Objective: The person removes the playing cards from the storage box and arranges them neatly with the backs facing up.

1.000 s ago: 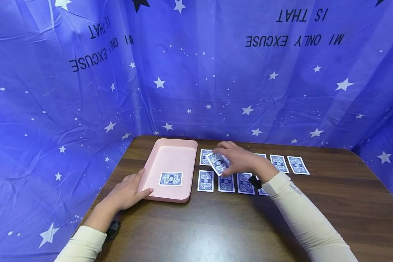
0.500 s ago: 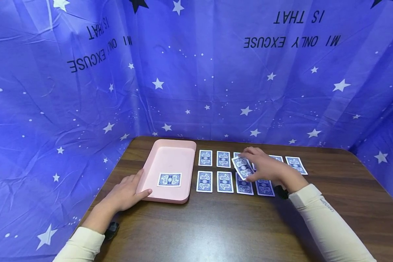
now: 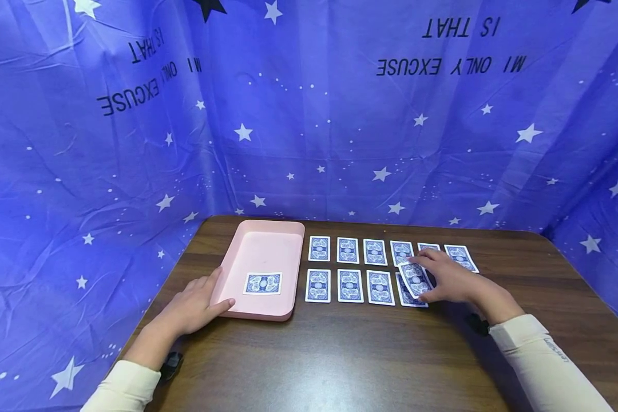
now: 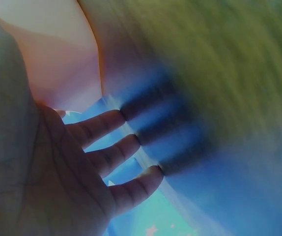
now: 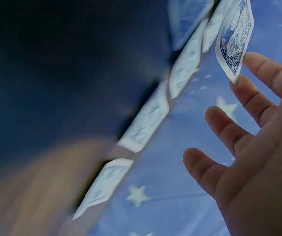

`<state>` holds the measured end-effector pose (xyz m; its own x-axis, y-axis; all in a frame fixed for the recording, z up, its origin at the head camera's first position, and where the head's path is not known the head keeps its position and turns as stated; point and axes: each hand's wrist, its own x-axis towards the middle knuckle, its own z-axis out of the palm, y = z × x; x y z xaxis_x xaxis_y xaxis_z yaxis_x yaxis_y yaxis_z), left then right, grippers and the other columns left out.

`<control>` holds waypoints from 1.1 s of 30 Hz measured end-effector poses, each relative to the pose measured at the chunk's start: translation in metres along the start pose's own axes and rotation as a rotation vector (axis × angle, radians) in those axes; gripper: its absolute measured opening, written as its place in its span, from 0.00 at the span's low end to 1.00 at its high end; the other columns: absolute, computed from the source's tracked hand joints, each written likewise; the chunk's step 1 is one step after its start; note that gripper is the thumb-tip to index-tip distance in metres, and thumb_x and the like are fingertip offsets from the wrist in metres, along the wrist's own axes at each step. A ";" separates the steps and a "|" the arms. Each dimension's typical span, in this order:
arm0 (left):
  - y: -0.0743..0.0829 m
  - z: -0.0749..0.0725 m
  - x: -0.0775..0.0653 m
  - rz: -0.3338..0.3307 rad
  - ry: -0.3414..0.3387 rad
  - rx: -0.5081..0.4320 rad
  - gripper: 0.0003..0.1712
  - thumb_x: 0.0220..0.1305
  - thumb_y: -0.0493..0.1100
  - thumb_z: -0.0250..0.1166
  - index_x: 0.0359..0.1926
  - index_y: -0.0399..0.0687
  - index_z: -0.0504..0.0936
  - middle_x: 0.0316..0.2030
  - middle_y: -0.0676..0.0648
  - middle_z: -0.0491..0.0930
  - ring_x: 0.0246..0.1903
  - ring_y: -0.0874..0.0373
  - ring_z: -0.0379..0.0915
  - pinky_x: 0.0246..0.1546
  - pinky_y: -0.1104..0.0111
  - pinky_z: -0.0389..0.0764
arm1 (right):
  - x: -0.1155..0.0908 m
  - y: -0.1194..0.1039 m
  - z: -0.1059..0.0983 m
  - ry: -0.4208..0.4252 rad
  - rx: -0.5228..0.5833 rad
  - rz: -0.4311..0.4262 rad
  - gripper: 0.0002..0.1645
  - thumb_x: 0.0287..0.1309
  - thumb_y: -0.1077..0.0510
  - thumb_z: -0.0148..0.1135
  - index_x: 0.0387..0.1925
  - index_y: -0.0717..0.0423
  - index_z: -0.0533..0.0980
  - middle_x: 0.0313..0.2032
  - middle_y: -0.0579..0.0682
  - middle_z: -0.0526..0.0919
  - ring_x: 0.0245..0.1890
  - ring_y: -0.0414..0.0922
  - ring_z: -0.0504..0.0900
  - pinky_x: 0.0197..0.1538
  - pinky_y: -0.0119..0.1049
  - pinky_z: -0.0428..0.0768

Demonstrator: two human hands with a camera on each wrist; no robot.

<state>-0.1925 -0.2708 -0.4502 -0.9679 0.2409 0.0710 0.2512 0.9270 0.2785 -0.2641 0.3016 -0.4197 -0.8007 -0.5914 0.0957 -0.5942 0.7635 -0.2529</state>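
In the head view my right hand (image 3: 450, 279) pinches a playing card (image 3: 416, 280), blue patterned back up, at its right side. That card is tilted over the rightmost card of the front row (image 3: 404, 296) and partly covers it. The right wrist view has the held card (image 5: 234, 39) at my index and middle fingertips, the other fingers extended. My left hand (image 3: 190, 306) rests against the left side of a pink tray (image 3: 275, 249), thumb over the near corner. Its fingers (image 4: 101, 129) lie straight in the left wrist view. One card (image 3: 263, 283) lies face down inside the tray.
Two rows of face-down cards stand right of the tray, a back row (image 3: 347, 250) and a front row (image 3: 350, 286). Bare wooden table (image 3: 340, 349) spreads in front. A blue star-printed curtain (image 3: 309, 131) hangs behind the table and along its sides.
My right hand has moved right along the rows with the held card, uncovering cards on the left. My left hand keeps its place at the tray.
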 end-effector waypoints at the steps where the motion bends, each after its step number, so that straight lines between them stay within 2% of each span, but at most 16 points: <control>1: 0.000 0.000 0.000 0.001 0.000 0.000 0.54 0.66 0.68 0.57 0.74 0.31 0.53 0.63 0.28 0.68 0.62 0.30 0.64 0.54 0.37 0.69 | -0.004 0.003 0.001 0.005 -0.003 -0.002 0.51 0.37 0.44 0.80 0.62 0.64 0.72 0.58 0.66 0.71 0.58 0.66 0.69 0.58 0.63 0.68; 6: 0.001 -0.001 0.000 0.002 0.000 0.001 0.54 0.66 0.68 0.57 0.74 0.31 0.54 0.63 0.28 0.68 0.62 0.30 0.64 0.54 0.37 0.68 | -0.020 0.015 0.003 0.031 -0.006 0.006 0.51 0.35 0.42 0.81 0.60 0.65 0.74 0.55 0.64 0.73 0.55 0.65 0.72 0.56 0.62 0.69; 14: 0.003 -0.003 0.000 0.003 -0.001 -0.006 0.54 0.66 0.68 0.57 0.74 0.31 0.53 0.63 0.28 0.68 0.62 0.29 0.64 0.54 0.37 0.68 | -0.038 0.025 0.004 0.023 -0.035 0.066 0.49 0.36 0.41 0.81 0.58 0.63 0.75 0.53 0.63 0.74 0.53 0.65 0.72 0.54 0.61 0.71; 24: 0.002 -0.005 0.000 0.005 0.002 0.001 0.54 0.66 0.68 0.57 0.74 0.32 0.53 0.63 0.28 0.68 0.61 0.30 0.64 0.54 0.37 0.69 | -0.044 0.027 0.002 -0.028 -0.064 0.136 0.51 0.38 0.39 0.79 0.60 0.64 0.74 0.55 0.67 0.73 0.57 0.70 0.68 0.56 0.65 0.69; 33: 0.002 -0.002 0.000 0.002 -0.004 -0.001 0.54 0.66 0.68 0.57 0.74 0.32 0.53 0.62 0.28 0.69 0.61 0.31 0.65 0.53 0.38 0.70 | -0.048 0.027 0.004 -0.096 -0.026 0.192 0.52 0.39 0.39 0.78 0.61 0.65 0.73 0.57 0.72 0.70 0.58 0.75 0.65 0.55 0.69 0.67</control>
<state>-0.1915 -0.2693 -0.4482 -0.9674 0.2442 0.0675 0.2533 0.9261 0.2795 -0.2417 0.3496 -0.4354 -0.8890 -0.4558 -0.0438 -0.4346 0.8699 -0.2331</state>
